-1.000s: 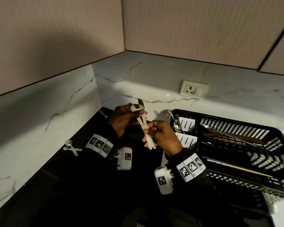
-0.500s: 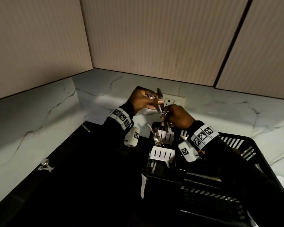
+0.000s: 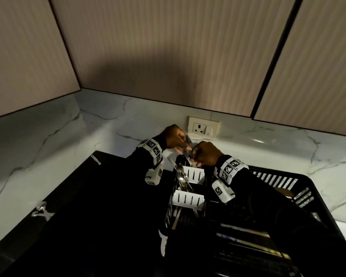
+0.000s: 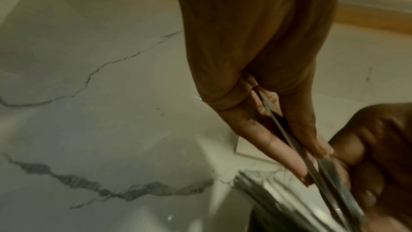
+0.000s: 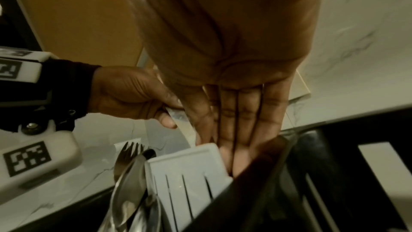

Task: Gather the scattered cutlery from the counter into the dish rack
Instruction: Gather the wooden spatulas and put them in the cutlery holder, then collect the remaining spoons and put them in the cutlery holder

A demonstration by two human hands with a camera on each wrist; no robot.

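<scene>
The left hand pinched the upper ends of a small bundle of thin metal cutlery between thumb and fingers, its grip closed around the pieces. The right hand met it just to the right, fingers extended together and pointing down along the lower part of the bundle into the far white slotted cutlery holder; whether its thumb clamped the pieces could not be told. Both hands hovered over the far left corner of the black dish rack. In the gap just left of that holder, a fork and spoons stood leaning, and a second white slotted holder sat nearer. The rack rested on the dark bench. Near the bench's left edge lay a small metal utensil, and another small piece lay at the far left corner. A wall socket sat on the marble backsplash behind the hands.
</scene>
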